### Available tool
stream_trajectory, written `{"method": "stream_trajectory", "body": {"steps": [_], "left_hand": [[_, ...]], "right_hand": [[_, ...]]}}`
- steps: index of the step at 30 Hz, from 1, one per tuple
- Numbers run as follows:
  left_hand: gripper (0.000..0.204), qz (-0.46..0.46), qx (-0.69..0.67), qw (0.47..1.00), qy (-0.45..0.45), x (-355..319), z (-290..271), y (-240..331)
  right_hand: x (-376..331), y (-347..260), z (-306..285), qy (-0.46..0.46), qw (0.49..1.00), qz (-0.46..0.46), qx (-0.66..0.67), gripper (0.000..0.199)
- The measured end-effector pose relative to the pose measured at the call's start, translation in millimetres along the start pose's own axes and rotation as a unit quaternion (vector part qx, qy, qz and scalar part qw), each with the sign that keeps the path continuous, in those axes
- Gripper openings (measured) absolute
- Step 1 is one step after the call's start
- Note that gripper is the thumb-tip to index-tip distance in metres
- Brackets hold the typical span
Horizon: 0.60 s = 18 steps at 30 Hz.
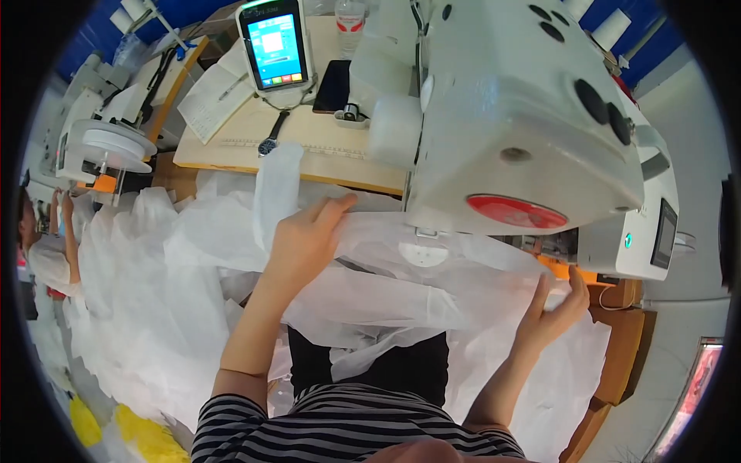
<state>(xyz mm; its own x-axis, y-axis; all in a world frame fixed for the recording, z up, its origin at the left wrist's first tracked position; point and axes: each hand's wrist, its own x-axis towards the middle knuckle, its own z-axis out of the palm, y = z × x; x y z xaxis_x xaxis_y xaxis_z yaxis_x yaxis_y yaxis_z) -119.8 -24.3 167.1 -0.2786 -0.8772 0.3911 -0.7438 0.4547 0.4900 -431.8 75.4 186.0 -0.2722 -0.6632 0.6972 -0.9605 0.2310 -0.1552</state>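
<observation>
A thin, white, see-through fabric (370, 297) spreads over my lap and up under the head of a white sewing machine (463, 154). My left hand (309, 239) is closed on the fabric's upper edge, left of the machine, its fingers pointing to the right; the fingertips are partly hidden. At the right, by the machine's lower end, my right hand (552, 312) is open, thumb and fingers apart, beside the fabric's edge. A pale rounded patch (423, 253) shows below the machine's front. Where the needle meets the cloth is hidden by the machine head.
Behind the fabric, a wooden table (324, 162) bears a lit control screen (274, 46), a notebook (216, 96), a wristwatch (272, 135), a phone (332, 86) and a bottle (349, 27). White fabric heaps (139, 293) lie at left, near another person (54, 247). Cardboard (621, 347) stands at right.
</observation>
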Motion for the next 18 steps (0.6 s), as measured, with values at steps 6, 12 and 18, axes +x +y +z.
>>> {"method": "stream_trajectory", "body": {"steps": [6,12,18], "left_hand": [[0.022,-0.073,0.071,0.986,-0.128,-26,-25,-42],[0.017,-0.132,0.151,0.964,-0.175,-37,-6,-58],[0.015,-0.118,0.263,0.917,-0.276,-70,3,-88]], "right_hand": [[6,-149,-47,-0.129,0.677,-0.254,0.679,0.032],[5,-208,-47,0.105,0.609,-0.24,0.748,0.014],[-8,-181,-37,0.134,0.671,-0.405,0.607,0.015]]}}
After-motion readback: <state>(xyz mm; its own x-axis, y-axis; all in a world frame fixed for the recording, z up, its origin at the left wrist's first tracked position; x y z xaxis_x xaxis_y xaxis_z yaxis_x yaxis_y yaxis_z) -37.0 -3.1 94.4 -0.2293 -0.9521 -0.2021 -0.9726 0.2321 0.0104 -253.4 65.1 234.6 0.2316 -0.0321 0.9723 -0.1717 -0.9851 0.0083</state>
